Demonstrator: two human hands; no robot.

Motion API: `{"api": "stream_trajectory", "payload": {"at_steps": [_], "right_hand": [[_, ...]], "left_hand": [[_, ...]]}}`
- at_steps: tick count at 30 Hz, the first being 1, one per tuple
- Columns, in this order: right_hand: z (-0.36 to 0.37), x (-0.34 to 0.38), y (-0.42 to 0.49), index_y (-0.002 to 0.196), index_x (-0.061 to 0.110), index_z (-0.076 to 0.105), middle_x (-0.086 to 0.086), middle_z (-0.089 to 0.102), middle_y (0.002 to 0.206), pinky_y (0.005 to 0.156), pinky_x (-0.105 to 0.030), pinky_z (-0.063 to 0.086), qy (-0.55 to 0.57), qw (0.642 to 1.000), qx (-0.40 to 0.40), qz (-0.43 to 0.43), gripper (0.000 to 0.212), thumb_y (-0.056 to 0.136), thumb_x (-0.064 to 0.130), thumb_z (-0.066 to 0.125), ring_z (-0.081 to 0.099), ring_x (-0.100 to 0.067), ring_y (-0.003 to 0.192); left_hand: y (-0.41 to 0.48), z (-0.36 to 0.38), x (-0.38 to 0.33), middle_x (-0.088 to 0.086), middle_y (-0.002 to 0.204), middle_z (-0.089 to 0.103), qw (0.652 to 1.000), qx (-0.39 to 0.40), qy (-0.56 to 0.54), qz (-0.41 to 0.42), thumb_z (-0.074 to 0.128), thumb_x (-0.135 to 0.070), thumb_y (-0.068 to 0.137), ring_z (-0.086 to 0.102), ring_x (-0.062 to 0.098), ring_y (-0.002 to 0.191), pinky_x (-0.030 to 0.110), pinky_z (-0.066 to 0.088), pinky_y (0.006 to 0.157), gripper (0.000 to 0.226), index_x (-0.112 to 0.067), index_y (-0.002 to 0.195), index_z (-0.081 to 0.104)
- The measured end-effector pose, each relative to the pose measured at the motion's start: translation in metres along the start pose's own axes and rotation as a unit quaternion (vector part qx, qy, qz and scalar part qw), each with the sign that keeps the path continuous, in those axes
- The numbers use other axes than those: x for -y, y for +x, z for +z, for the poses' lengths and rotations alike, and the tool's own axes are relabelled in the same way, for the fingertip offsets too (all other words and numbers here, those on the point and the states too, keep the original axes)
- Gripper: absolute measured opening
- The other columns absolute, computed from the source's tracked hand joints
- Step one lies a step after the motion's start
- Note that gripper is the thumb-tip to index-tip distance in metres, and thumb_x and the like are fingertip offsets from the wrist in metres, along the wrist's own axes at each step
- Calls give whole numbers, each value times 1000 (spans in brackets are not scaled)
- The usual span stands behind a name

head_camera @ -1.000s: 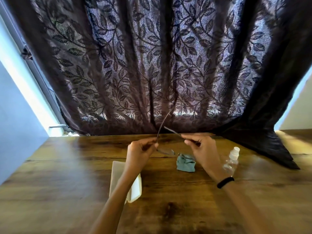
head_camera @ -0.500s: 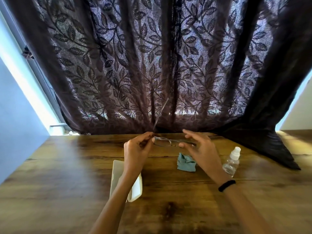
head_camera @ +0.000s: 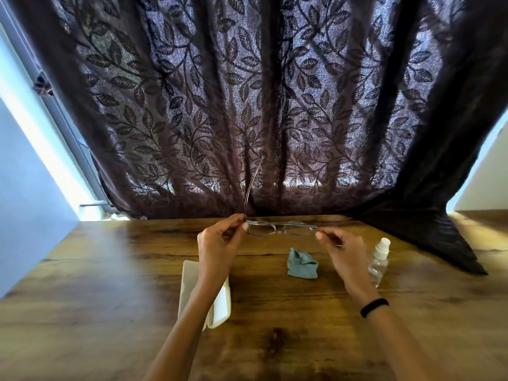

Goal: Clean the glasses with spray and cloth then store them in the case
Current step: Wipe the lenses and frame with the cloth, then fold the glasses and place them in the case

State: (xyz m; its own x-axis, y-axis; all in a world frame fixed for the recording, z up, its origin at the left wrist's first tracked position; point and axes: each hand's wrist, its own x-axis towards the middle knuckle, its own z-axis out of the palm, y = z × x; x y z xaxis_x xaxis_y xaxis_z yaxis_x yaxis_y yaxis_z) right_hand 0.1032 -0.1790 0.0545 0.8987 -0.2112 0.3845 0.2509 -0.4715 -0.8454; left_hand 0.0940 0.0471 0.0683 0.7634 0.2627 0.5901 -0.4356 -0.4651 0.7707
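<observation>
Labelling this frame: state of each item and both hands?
glasses: held above the table, one temple sticking up
left hand: pinching the left end of the frame
right hand: pinching the right end
cloth: crumpled on table, untouched
spray bottle: on table, cap on
case: on table under left forearm

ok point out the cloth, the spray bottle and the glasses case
cloth (head_camera: 301, 263), head view, middle of the crumpled teal fabric
spray bottle (head_camera: 380, 258), head view, clear body below the white cap
glasses case (head_camera: 221, 303), head view, white lid right of the forearm
</observation>
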Motion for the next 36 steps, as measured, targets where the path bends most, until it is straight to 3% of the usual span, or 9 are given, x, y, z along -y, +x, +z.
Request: {"api": "stream_trajectory", "payload": {"at_steps": [7, 12, 18, 20, 24, 26, 29, 32, 36], "right_hand": [[0, 2, 0, 89, 21, 69, 16, 65, 79, 69, -4, 45, 40, 999, 1, -11, 11, 82, 13, 66, 59, 13, 78], [-1, 1, 0, 90, 16, 69, 17, 63, 78, 66, -3, 43, 26, 999, -6, -17, 10, 83, 13, 65, 58, 11, 75], [-2, 3, -1, 94, 7, 65, -1, 62, 90, 66, -3, 42, -20, 997, -15, -70, 11, 87, 11, 59, 57, -6, 78], [-2, 4, -1, 95, 6, 64, -2, 61, 92, 65, -5, 42, -32, 997, -13, -76, 11, 88, 11, 57, 56, -10, 80], [-2, 4, 0, 96, 5, 64, -3, 58, 94, 64, -8, 40, -44, 996, -9, -76, 13, 88, 12, 57, 55, -11, 80], [-1, 2, 1, 96, 5, 64, -4, 58, 95, 66, -10, 39, -45, 997, -6, -69, 12, 88, 12, 57, 54, -11, 82], [-1, 0, 0, 96, 6, 64, -3, 58, 96, 68, -13, 39, -37, 998, 2, -56, 13, 87, 13, 58, 54, -11, 83], [1, 0, 0, 93, 10, 64, -3, 60, 92, 70, -16, 42, -10, 999, 11, -49, 9, 87, 14, 59, 55, -8, 81], [7, 6, -4, 84, 21, 63, 1, 66, 83, 67, -14, 50, 122, 991, 59, 21, 5, 86, 18, 60, 60, -4, 76]], "left_hand": [[-1, -4, -2, -1, 90, 71, 1000, 10, 7, -2, 71, -7, 78, 66, 1, 80, 10, 51, 72, 26, -6, 103, 68], [-1, -4, -4, -2, 93, 71, 998, 46, 29, 17, 70, -10, 79, 66, -1, 84, 8, 49, 76, 24, -8, 103, 69], [-1, -4, -3, -1, 89, 73, 986, 102, 100, 85, 72, -7, 78, 65, 0, 79, 7, 50, 72, 21, -11, 98, 72], [-3, -5, -2, -2, 87, 73, 978, 125, 125, 111, 71, -7, 78, 66, 5, 75, 14, 53, 68, 21, -13, 98, 72], [-8, -4, -1, -5, 89, 73, 965, 158, 160, 137, 69, -6, 79, 65, 3, 77, 5, 44, 69, 21, -17, 97, 73], [-9, -5, -1, -5, 90, 73, 966, 158, 157, 134, 69, -5, 79, 65, 4, 79, 9, 47, 70, 21, -17, 97, 73], [-10, -7, 0, -5, 87, 73, 973, 147, 135, 118, 71, -8, 78, 65, 4, 76, 16, 52, 67, 18, -17, 94, 73], [-11, -11, 2, -11, 83, 71, 983, 131, 100, 75, 74, -12, 76, 66, -1, 75, 9, 49, 68, 16, -17, 91, 74], [-22, -22, 7, -9, 76, 72, 987, 115, -17, -113, 74, -13, 74, 67, 3, 72, 13, 52, 65, 12, -16, 86, 74]]}}
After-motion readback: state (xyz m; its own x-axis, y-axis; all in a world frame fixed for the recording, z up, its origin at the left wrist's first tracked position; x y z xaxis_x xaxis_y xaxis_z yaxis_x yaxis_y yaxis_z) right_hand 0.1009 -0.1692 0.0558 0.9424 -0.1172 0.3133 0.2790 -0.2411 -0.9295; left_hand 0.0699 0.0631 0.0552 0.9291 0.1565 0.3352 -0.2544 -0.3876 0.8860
